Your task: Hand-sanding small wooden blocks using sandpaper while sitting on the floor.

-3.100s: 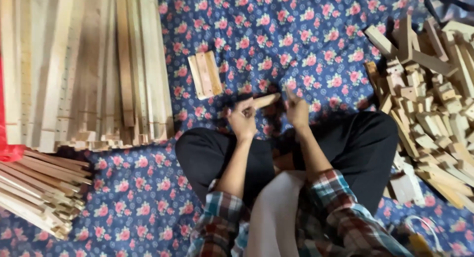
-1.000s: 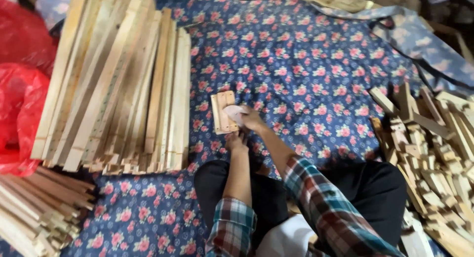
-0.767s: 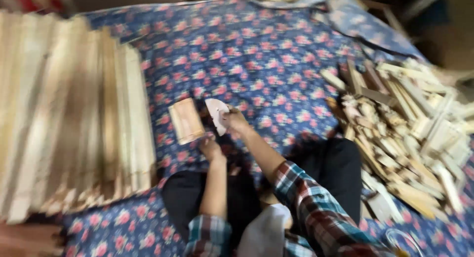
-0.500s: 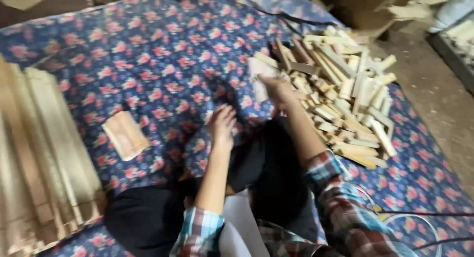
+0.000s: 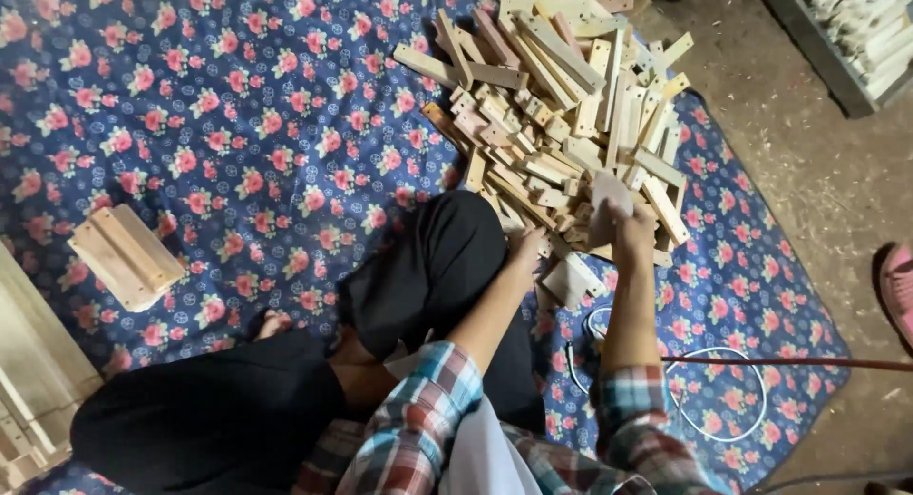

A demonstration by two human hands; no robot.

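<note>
Right hand (image 5: 635,231) is up at the near edge of the pile of wooden offcuts (image 5: 561,105), fingers pinching a pale sheet of sandpaper (image 5: 605,202). Left hand (image 5: 529,248) reaches just beside it, low against the pile; its fingers are too hidden to tell their grip. A small stack of wooden blocks (image 5: 126,255) sits well apart on the floral cloth (image 5: 238,105).

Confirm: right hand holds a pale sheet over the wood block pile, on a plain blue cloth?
Not plain: the head view shows the cloth is blue with pink flowers. The rest stands: the right hand holds a pale sheet over the wood block pile.
</note>
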